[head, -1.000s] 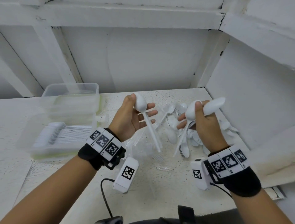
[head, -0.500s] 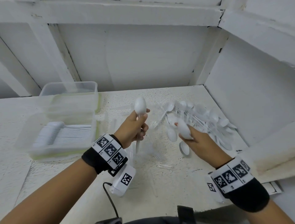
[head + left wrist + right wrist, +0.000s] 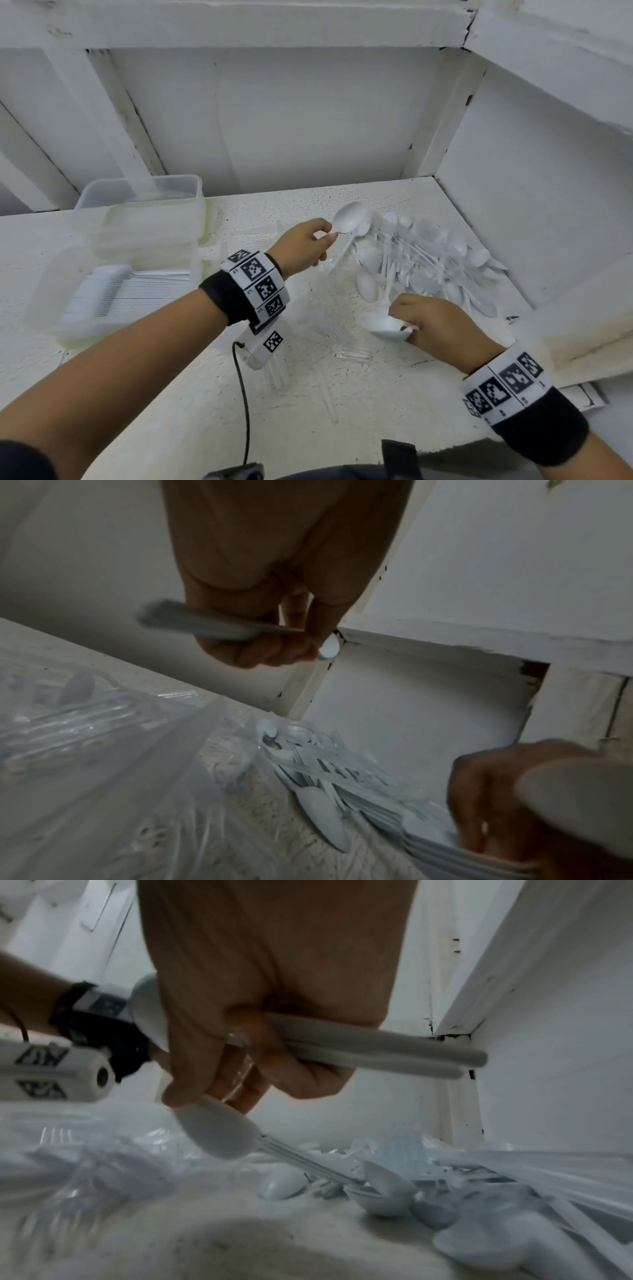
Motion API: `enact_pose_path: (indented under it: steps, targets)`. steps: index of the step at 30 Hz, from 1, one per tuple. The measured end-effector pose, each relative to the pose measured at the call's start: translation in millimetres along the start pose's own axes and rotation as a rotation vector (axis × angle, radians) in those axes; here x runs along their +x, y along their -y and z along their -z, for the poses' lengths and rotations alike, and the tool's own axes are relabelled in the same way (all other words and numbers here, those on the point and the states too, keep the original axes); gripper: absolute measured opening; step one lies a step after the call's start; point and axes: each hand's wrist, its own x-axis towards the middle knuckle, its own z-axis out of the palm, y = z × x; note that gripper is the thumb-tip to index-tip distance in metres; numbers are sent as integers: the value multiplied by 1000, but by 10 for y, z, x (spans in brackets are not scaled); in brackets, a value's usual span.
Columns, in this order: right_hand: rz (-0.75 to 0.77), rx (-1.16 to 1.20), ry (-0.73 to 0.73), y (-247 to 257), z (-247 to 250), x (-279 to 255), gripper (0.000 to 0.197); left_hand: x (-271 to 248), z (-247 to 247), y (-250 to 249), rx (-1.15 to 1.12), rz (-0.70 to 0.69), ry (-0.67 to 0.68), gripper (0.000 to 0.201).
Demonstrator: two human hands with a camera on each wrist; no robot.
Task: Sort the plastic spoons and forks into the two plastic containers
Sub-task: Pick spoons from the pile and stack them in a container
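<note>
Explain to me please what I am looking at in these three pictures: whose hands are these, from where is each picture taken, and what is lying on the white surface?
There is no machine here: a person sorts plastic cutlery with two bare hands. The wide picture comes from a camera on the person's head, looking down. The two dark, close pictures come from cameras strapped to each wrist, under the black-and-white patterned bands.

The left hand holds a white spoon by its handle. The right hand grips several white spoons and is picking another spoon from the heap.

On the white table lies a heap of white spoons at the right, mixed with clear plastic forks. At the left stand two clear containers: the near container already holds a neat row of spoons; what the far container holds cannot be seen.
</note>
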Motion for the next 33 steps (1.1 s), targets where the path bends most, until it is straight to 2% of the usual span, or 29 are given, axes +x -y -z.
enact_pose_path:
  steps: [1,3,5,6,10,13,15,19,23,27,33]
  targets:
    - [10,76,-14,-6,10,16,10,67,-14,5,50,6,-22,16]
    - [16,194,-37,2,23,63,18,222,-56,15,123,37,-69,18]
    - [16,297,-59,14,34,115,12,381,-120,19,207,62,-74,21]
    - [2,338,-98,22,41,134,17,453,-157,17,251,72,-66,23]
    - [-62,495,-446,104,147,187,40,666,-279,-5,399,77,-8,26]
    - [-170,723,-730,181,246,234,23,753,-331,-38,554,59,83,16]
    - [-247,737,-809,181,278,271,14,788,-356,-39,618,66,119,18]
    - [-299,768,-835,183,266,306,19,798,-443,-14,669,86,140,36]
    - [-288,822,-822,220,195,286,21,740,-508,32,672,94,219,35]
    - [-298,832,-800,233,156,275,24,692,-520,10,669,93,222,38]
    - [-293,834,-827,275,200,268,32,631,-448,-74,505,142,256,37]
